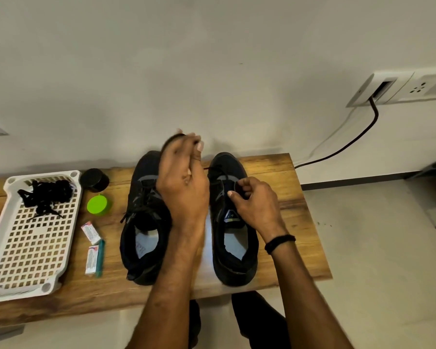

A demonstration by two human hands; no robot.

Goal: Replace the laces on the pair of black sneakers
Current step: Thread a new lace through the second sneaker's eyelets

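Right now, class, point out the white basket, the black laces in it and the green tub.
white basket (33, 250): head view, bare perforated floor.
black laces (47, 195): head view, middle of the bundle.
green tub (98, 205): head view, its round top.

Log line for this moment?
focus: right sneaker | left hand: raised, grips lace | right hand: pinches lace at eyelets | spare laces: in basket

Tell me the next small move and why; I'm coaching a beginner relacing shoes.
Probably pull the lace free of the right-hand sneaker: the raised left hand seems to hold its end, the right hand pinches it there.
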